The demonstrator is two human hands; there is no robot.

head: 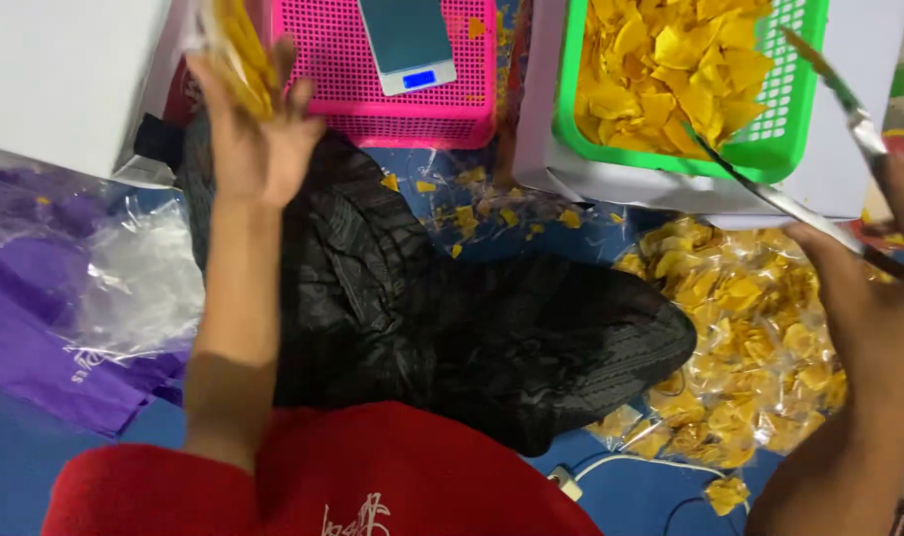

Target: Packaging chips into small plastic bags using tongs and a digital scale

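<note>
My left hand [252,129] is raised at the upper left, holding a small clear bag of yellow chips [236,55] in front of the pink basket [412,117]. A small digital scale [405,42] lies on that basket. My right hand [874,298] at the right edge grips metal tongs [819,149] whose tips reach the rim of the green basket [770,149], which is full of loose yellow chips [670,69].
A pile of sealed clear chip packets [740,347] lies on the blue floor at the right. Empty plastic bags [134,278] and purple cloth [35,337] are at the left. My dark trousers [472,328] fill the middle. A white box [60,69] stands top left.
</note>
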